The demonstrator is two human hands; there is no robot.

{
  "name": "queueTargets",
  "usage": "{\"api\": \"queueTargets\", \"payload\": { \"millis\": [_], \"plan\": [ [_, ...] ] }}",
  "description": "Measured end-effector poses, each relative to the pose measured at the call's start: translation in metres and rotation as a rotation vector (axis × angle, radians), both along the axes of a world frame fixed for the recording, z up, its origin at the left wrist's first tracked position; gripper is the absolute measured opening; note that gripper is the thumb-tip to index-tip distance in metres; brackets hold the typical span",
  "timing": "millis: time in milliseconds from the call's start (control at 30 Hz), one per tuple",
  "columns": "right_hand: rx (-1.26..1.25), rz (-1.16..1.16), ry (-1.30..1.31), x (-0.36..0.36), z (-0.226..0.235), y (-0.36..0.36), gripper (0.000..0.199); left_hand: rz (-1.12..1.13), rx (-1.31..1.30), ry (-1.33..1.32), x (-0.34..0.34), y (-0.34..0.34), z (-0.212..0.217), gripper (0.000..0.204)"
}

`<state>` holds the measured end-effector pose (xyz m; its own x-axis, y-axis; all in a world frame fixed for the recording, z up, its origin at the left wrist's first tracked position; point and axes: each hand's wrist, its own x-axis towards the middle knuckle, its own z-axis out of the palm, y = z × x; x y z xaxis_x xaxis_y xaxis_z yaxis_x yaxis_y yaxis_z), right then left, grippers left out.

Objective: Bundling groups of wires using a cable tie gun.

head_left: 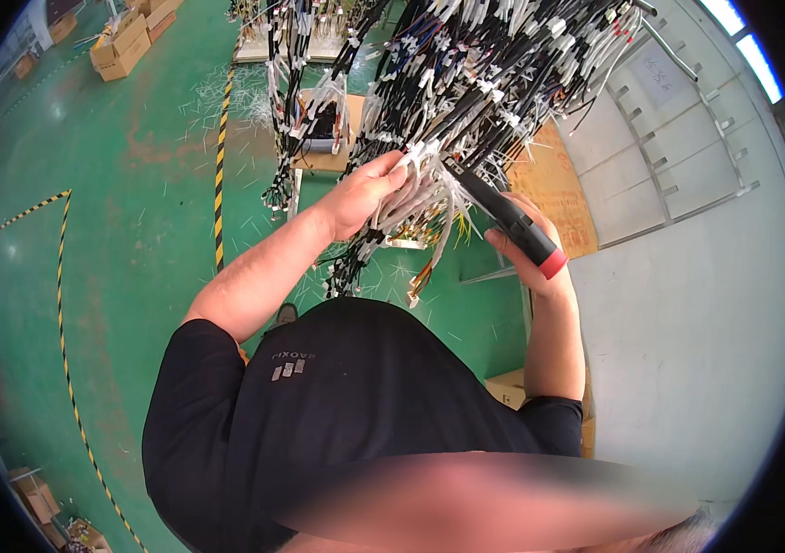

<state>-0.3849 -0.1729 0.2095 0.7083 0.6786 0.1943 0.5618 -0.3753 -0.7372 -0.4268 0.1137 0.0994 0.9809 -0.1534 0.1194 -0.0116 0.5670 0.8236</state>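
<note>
The left hand (367, 191) pinches a bundle of white-taped wire harness (466, 83) hanging at centre, far from the body. Just right of it, the right hand (533, 247) grips a black cutting tool (503, 214) — red-capped handle — its tip touching the wires.

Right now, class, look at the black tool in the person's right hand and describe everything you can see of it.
The black tool is a long, slim bar, plastic by its look, with a red cap at the near end. It lies slanted, red end low and toward the person, far end pushed into the hanging wire bundle. The right hand grips it near the red cap; the left hand holds the wires beside its tip.
</note>
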Motion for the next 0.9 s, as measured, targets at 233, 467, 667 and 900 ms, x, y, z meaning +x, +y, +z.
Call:
{"api": "queueTargets", "payload": {
  "millis": [233,467,667,900],
  "plan": [
    [-0.049,0.038,-0.189,-0.004,0.003,0.007,0.043,-0.139,-0.069,0.029,-0.002,0.014,0.010,0.045],
    [-0.094,0.085,-0.251,-0.003,0.009,0.010,0.045,-0.290,-0.084,0.039,0.000,0.023,0.017,0.048],
    [-0.173,0.094,-0.346,-0.003,0.002,0.011,0.045,-0.222,0.073,-0.054,0.001,0.013,0.015,0.050],
    [-0.161,0.121,0.053,-0.007,0.003,0.018,0.030,-0.197,0.232,-0.101,0.003,0.015,0.014,0.051]
  ]
}}
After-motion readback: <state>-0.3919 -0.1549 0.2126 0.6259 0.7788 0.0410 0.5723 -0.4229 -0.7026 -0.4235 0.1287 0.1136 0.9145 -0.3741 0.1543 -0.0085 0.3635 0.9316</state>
